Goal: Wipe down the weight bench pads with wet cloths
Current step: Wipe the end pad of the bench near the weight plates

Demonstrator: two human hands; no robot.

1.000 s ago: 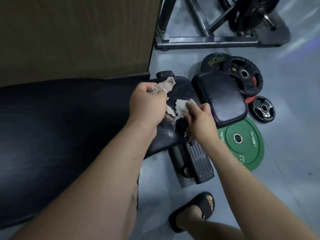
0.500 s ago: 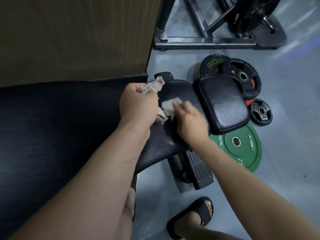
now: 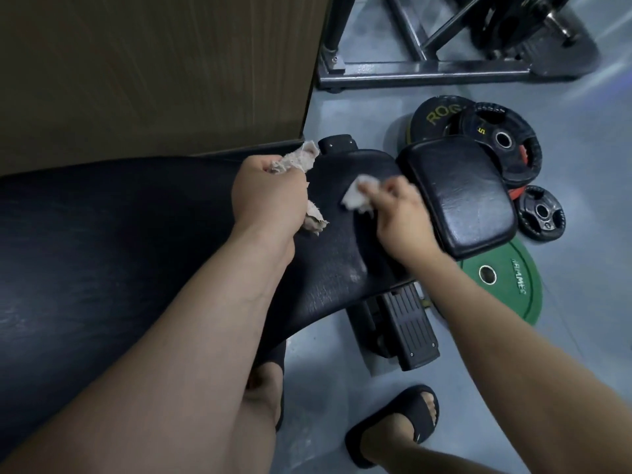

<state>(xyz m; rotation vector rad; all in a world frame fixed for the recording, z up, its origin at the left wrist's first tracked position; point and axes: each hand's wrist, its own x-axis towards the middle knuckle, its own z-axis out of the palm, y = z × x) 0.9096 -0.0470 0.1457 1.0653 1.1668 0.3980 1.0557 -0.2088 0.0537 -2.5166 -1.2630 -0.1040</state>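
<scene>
The long pad (image 3: 102,234) runs from the left edge of the frame to the centre, where its narrow end lies just beside the small pad (image 3: 458,196) at centre right. The left hand (image 3: 270,196) sits over the long pad at centre frame, closed in a fist around a beige cloth (image 3: 295,159). The cloth's frayed ends stick out above the knuckles and below the palm, and the lower end touches the pad. To its right, the right hand (image 3: 400,213) pinches a crumpled white cloth (image 3: 355,198) against the long pad's end; its fingers are blurred, so how they lie cannot be told. A wood panel (image 3: 154,73) fills the upper left. On the grey floor (image 3: 581,165) at the right lie a green plate (image 3: 513,285) and black plates (image 3: 502,142), partly hidden behind the small pad. A metal rack (image 3: 424,71) stands at the top. Two feet in black sandals (image 3: 393,419) show at the bottom, one beneath the left forearm.
</scene>
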